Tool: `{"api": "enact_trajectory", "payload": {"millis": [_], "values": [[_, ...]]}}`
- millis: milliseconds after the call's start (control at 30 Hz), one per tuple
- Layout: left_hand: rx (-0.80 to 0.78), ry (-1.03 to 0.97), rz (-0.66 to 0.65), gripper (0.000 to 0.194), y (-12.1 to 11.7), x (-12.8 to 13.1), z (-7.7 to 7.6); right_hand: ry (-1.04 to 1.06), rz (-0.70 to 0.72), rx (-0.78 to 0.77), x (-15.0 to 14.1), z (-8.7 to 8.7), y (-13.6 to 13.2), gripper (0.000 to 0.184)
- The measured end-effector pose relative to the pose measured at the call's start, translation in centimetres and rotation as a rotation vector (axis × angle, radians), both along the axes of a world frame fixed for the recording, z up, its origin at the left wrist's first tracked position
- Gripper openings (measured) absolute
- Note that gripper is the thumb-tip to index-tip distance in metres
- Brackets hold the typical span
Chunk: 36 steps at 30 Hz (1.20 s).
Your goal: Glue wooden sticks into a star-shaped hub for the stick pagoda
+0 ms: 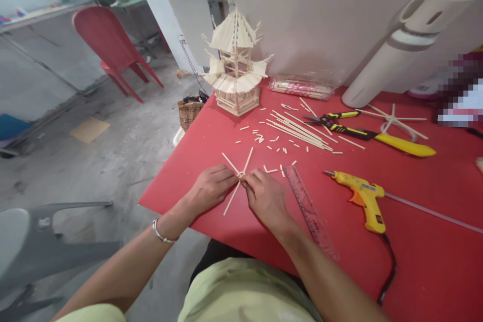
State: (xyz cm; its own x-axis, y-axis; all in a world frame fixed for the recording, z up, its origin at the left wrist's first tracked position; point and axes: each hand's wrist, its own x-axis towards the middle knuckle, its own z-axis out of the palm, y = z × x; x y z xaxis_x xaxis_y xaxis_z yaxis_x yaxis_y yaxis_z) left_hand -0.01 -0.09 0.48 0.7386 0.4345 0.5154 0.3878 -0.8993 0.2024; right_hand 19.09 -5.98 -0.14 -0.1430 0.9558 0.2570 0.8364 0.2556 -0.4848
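My left hand (pixel 211 187) and my right hand (pixel 265 197) meet over the red table (pixel 433 261), both pinching the centre of a small cross of thin wooden sticks (pixel 247 160). The sticks fan out from the pinch, two upward and one down to the left. A silver bracelet sits on my left wrist. Just right of my right hand lies a clear ruler (pixel 307 209).
A yellow glue gun (pixel 364 198) with a black cord lies to the right. Loose sticks and short offcuts (pixel 298 131), yellow-handled pliers (pixel 381 138) and another stick star (pixel 392 121) lie farther back. A stick pagoda model (pixel 236 65) stands at the table's far left corner. Chairs stand on the floor to the left.
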Motion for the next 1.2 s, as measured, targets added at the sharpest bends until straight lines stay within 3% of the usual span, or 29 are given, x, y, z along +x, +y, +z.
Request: {"api": "enact_trajectory", "payload": {"millis": [767,1200], "values": [[0.040,0.055,0.016,0.021,-0.2,-0.3,-0.6,0.023,0.007,0.023,0.0,-0.4,-0.2,0.027],[0.041,0.022,0.035,0.023,-0.1,-0.6,-1.0,0.182,-0.035,0.048,0.3,-0.9,-0.6,0.024]]}}
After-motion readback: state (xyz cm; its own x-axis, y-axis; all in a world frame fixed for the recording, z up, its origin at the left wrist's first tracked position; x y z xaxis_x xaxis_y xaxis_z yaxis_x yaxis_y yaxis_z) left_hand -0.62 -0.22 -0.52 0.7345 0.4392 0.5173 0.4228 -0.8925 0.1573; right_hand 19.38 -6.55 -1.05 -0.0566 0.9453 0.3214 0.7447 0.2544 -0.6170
